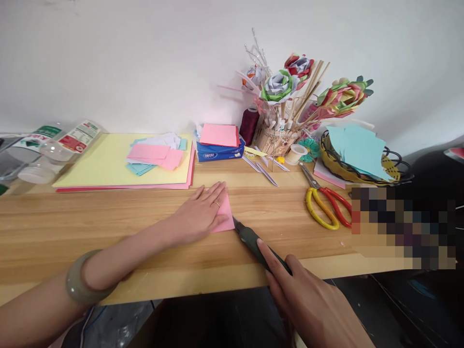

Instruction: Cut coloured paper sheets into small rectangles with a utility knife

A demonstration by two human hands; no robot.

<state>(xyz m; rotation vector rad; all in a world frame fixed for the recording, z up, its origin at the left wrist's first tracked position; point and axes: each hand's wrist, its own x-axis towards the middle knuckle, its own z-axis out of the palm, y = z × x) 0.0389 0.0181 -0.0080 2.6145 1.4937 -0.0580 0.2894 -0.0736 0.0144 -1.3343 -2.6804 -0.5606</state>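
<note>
The pink paper (226, 217) is held down on the desk (271, 203), not far from its front edge, by the left hand (203, 212). The palm is turned down and the grip is laid out flat, the fingers stretched over the paper; its right part is left uncovered. By the right hand (308, 295) a dark green tool (252, 240) is clasped — the grip is curled round the handle, with the forefinger laid along it. The tool is slanted, and its narrow tip is set at the paper's right edge.

To the right, scissors (321, 193) are laid on the desk, and behind them a basket (328, 162) is topped with teal sheets (357, 150). Behind the hands, a tissue box (219, 154) is topped with pink sheets (219, 134). Farther left, slips (154, 152) are heaped on a yellow sheet (87, 169) — bottles (78, 137) are seen at its left end. Flowers (279, 87) are held in a pot (273, 141).
</note>
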